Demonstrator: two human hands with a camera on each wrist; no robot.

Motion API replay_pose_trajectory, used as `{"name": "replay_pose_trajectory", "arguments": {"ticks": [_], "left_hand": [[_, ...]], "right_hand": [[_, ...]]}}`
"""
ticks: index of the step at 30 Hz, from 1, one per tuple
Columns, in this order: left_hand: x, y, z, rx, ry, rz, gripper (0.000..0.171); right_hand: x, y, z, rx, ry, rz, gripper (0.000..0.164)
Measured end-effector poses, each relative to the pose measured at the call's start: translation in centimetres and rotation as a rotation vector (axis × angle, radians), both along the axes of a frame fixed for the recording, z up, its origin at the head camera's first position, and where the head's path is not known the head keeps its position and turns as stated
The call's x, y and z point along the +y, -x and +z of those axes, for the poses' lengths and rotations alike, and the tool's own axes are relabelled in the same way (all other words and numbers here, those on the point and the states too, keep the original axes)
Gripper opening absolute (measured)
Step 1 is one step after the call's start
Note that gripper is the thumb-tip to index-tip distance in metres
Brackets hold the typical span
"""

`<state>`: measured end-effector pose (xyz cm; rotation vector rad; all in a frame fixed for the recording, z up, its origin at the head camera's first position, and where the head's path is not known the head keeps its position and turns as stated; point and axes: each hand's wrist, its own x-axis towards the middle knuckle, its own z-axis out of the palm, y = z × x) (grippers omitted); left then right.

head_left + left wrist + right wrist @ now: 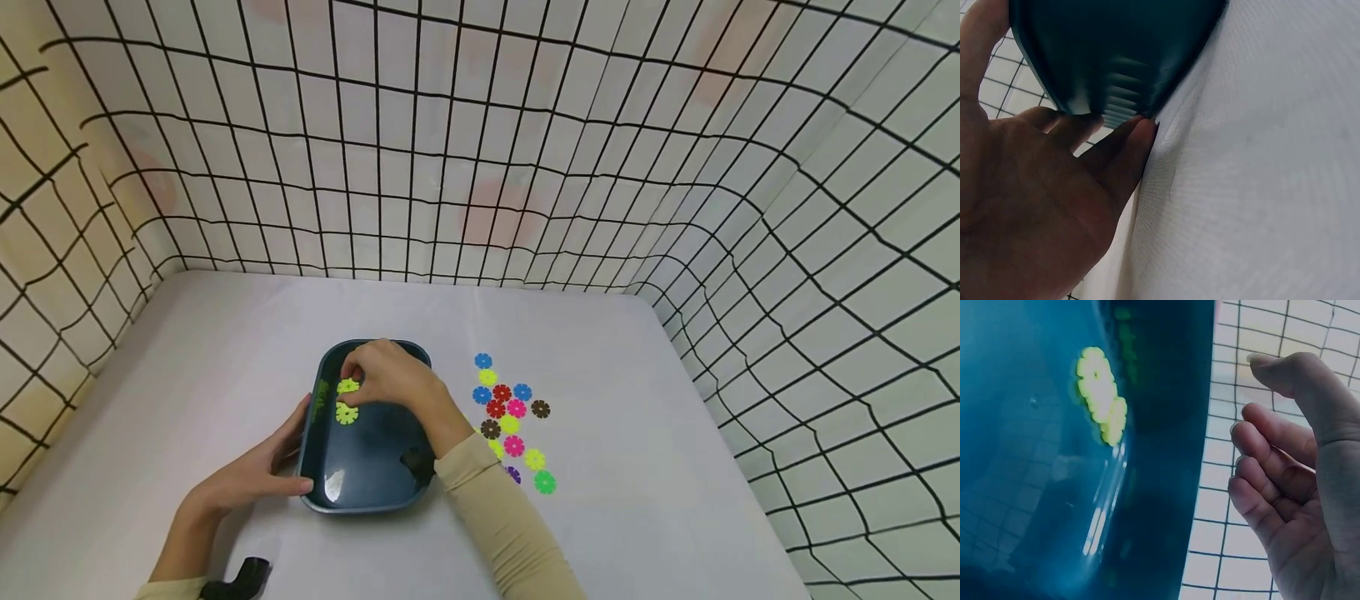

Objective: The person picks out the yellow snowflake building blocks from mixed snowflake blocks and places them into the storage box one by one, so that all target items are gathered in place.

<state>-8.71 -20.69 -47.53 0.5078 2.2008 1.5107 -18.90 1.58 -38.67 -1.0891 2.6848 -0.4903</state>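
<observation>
Yellow discs (347, 414), 2 of them clear in the head view, lie in the dark blue tray (367, 458), near its left wall and right by the fingertips of the right hand (390, 375), the nearer of the 2 hands. Their row follows the tray's long axis, pointing away from the person. Reaching in over the right rim, that hand has its thumb and fingers loosely bent, apart, pinching nothing visible. The left hand (258, 475) lies spread against the tray's outer left side, thumb at the near corner.
</observation>
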Motion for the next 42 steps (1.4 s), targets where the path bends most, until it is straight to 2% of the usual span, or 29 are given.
{"name": "replay_pose_trajectory", "arguments": {"ticks": [5,9,14,19,25,31,34,38,42], "left_hand": [[0.3,-0.2,0.2,0.014,0.032,0.007,0.111],[0.3,-0.3,0.4,0.006,0.023,0.012,0.11],[0.4,-0.4,0.3,0.002,0.012,0.026,0.109],[0.3,-0.5,0.1,0.01,0.008,0.043,0.11],[0.2,-0.3,0.1,0.018,-0.01,0.03,0.109],[-0.2,0.0,0.5,0.038,-0.025,0.008,0.109],[-0.2,0.0,0.5,0.03,-0.03,0.009,0.11],[-0.1,0.0,0.4,0.036,-0.035,0.001,0.11],[0.0,-0.1,0.2,0.028,-0.046,0.001,0.11]], "right_hand": [[1.0,-0.2,0.6,-0.036,0.085,-0.011,0.034],[2.0,-0.5,1.3,-0.051,0.142,-0.025,0.033],[3.7,-0.9,1.9,-0.031,0.148,-0.085,0.03],[6.2,-1.0,1.7,-0.011,0.203,-0.132,0.027],[10.2,-0.9,0.2,0.052,0.285,-0.218,0.026],[13.5,-1.0,-1.6,0.016,0.316,-0.394,0.029],[14.7,-0.7,-2.7,0.027,0.33,-0.461,0.031],[16.1,-0.1,-4.5,0.049,0.324,-0.518,0.032],[17.0,0.3,-6.0,-0.003,0.336,-0.564,0.032]]}}
